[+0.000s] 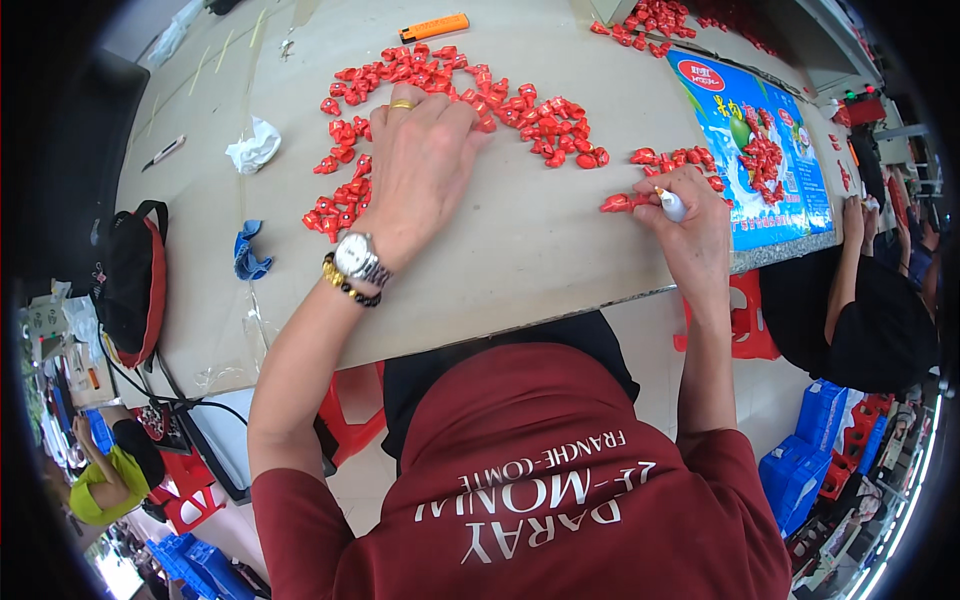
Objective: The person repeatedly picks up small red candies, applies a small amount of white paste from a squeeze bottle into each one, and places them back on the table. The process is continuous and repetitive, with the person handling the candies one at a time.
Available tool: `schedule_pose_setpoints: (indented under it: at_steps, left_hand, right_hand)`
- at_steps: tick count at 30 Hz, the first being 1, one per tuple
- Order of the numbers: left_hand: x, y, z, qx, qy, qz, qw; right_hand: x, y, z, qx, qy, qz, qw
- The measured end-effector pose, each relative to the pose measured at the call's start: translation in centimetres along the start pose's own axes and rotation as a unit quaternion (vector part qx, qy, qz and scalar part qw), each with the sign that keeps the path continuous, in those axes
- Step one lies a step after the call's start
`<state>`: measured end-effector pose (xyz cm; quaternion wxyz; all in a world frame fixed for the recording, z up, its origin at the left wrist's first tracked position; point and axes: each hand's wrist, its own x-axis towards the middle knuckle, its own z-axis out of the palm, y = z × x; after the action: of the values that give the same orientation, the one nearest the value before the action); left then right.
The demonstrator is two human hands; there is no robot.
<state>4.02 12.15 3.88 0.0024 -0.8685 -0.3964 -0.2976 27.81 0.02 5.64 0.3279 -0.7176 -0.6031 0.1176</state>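
Observation:
My left hand (425, 165) reaches into a curved band of small red plastic pieces (560, 128) on the table. Its fingers are bent down and held together, with the fingertips partly hidden; a red piece shows beside the index finger. A ring, a watch (354, 256) and a beaded bracelet (345, 283) are on this hand and wrist. Farther right, my right hand (695, 235) is closed round a white pen-like tube (673, 206). Next to its fingertips lie a couple of red pieces (622, 203), and a small cluster of them (665, 160) sits just beyond.
A blue printed sheet (790, 220) bearing a red pile lies at the right. An orange box cutter (434, 27), crumpled tissue (254, 146), blue scrap (250, 250) and slim knife (163, 153) lie about the table (500, 260). A black-red bag (135, 285) is at the left edge. Other people sit nearby.

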Motion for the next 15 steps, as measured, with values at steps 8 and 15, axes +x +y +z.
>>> schedule_pose_setpoints:
  at_steps: [8,15]
  left_hand:
    - [1.3,-0.5,1.3,0.005,-0.046,-0.013,0.999]
    - [1.3,-0.2,1.8,0.008,-0.013,0.045,0.999]
  right_hand:
    - [0.0,0.2,-0.6,0.044,0.016,0.013,0.999]
    - [-0.4,-0.9,-1.2,0.094,0.026,0.004,0.995]
